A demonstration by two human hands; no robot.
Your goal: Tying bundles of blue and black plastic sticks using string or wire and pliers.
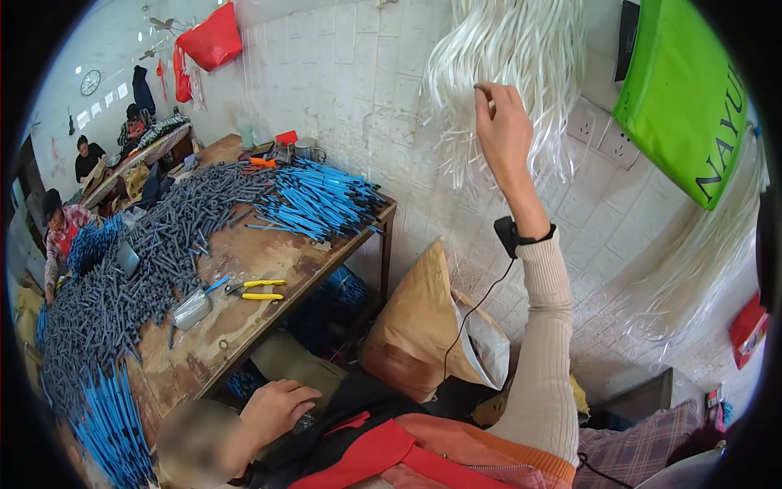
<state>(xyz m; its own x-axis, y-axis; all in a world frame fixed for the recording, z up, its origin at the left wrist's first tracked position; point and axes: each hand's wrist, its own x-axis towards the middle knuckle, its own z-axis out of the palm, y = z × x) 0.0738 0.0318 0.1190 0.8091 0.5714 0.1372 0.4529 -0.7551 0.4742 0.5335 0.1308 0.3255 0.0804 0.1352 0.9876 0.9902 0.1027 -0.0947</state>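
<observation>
A thick bundle of thin white strips (538, 73) hangs against the wall. My right hand (507, 126) is raised in front of its left edge, thumb and forefinger pinched at the strips; which strip lies between them is hard to make out. A black band circles that wrist, with a cable running down from it. Low in front of me, my left hand (281, 407) hovers near my lap by the table edge. Its fingers are loosely bent and apart, with nothing visible in them.
On the worn wooden table (171, 367) lie a heap of short grey rods (147, 253), thin blue sticks (318, 200), yellow-handled pliers (262, 289) and a metal scoop (192, 310). A brown sack (415, 318) stands beside it. A green bag (676, 98) hangs right. Several people sit at far left.
</observation>
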